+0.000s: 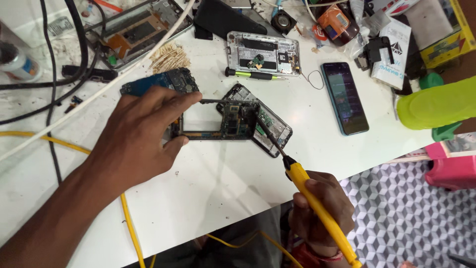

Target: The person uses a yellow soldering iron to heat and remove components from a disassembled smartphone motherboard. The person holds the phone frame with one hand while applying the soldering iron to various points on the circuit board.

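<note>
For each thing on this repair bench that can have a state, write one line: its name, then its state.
Left hand: gripping the phone frame.
Right hand: gripping the yellow screwdriver.
Phone frame: opened, circuit board exposed, held above the table.
Yellow screwdriver: tilted, tip at the frame's board.
Dark phone: flat, screen up, dimly lit.
Silver phone: back off, insides exposed.
Green screwdriver: lying flat, unheld.

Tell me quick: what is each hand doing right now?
Left hand: closed on the phone frame, pinching its edge.
Right hand: closed around the yellow screwdriver, tip at the frame.
</note>
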